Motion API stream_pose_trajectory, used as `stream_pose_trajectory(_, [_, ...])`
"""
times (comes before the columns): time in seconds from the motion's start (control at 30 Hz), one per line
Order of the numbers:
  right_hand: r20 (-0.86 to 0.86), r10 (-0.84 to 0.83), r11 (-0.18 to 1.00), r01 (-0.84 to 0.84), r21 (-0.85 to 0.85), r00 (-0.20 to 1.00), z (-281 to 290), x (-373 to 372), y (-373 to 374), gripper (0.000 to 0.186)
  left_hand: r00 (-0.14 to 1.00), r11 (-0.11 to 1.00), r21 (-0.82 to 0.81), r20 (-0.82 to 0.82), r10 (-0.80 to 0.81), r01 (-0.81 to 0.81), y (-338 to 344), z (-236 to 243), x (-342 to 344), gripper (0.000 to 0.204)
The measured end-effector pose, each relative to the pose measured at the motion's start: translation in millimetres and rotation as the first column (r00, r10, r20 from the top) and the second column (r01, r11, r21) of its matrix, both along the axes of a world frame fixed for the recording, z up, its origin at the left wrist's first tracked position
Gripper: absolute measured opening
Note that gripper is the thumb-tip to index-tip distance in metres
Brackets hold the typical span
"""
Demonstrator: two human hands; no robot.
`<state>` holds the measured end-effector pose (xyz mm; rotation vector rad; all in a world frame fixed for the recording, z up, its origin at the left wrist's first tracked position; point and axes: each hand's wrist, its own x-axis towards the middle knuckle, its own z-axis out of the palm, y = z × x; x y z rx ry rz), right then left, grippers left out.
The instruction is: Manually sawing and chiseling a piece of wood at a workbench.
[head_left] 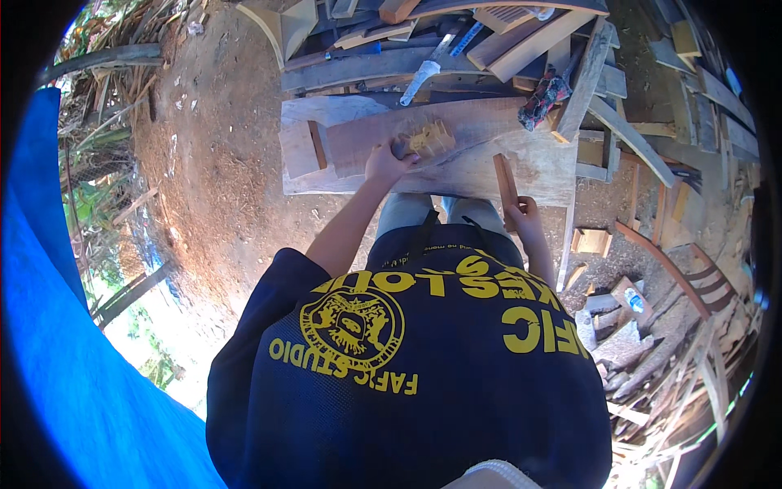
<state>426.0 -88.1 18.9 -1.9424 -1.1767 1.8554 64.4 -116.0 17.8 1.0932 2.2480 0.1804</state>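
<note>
My left hand [388, 164] is over the near edge of a reddish-brown board [358, 137]. Its fingers are closed at a small dark grey piece [399, 147], too small and shaded to name. Touching or just beside those fingers lies a see-through plastic bag [432, 138] with yellowish contents. In my right hand [522, 213], near my right knee, is a narrow brown wooden strip [505, 181], gripped by its near end and pointing away from me. Both the board and the bag rest on a pale wooden worktop [481, 167].
A short wooden block [317, 145] stands on the worktop's left. Behind are a brush-like tool with a white-wrapped handle [420, 81], a red and black cloth bundle [544, 99] and stacked planks [538, 45]. Offcuts [635, 350] pile up on the right; a blue sheet [73, 367] hangs left.
</note>
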Motion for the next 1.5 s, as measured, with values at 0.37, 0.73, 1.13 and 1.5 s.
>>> stream_pose_trajectory(0.37, [0.056, 0.014, 0.997, -0.018, 0.076, 0.998, 4, -4, -17, 0.051, 0.999, 0.999, 0.034, -0.052, -0.016, 0.018, -35, -11, 30, 0.084])
stream_pose_trajectory(0.73, [-0.093, -0.204, 0.978, 0.198, -0.067, 0.975, 16, 18, -47, 0.043, 0.883, 0.879, 0.268, -0.376, -0.281, 0.393, -25, 8, -10, 0.026])
stream_pose_trajectory(1.13, [-0.21, -0.307, 0.948, 0.278, -0.157, 0.928, 47, 18, -49, 0.034, 0.514, 0.437, 0.621, 0.063, -0.856, 0.651, 38, 55, 123, 0.024])
stream_pose_trajectory(1.5, [-0.262, -0.362, 0.932, 0.336, -0.138, 0.895, 62, 13, -57, 0.041, 0.62, 0.512, 0.626, 0.056, -0.782, 0.589, 55, 50, 128, 0.026])
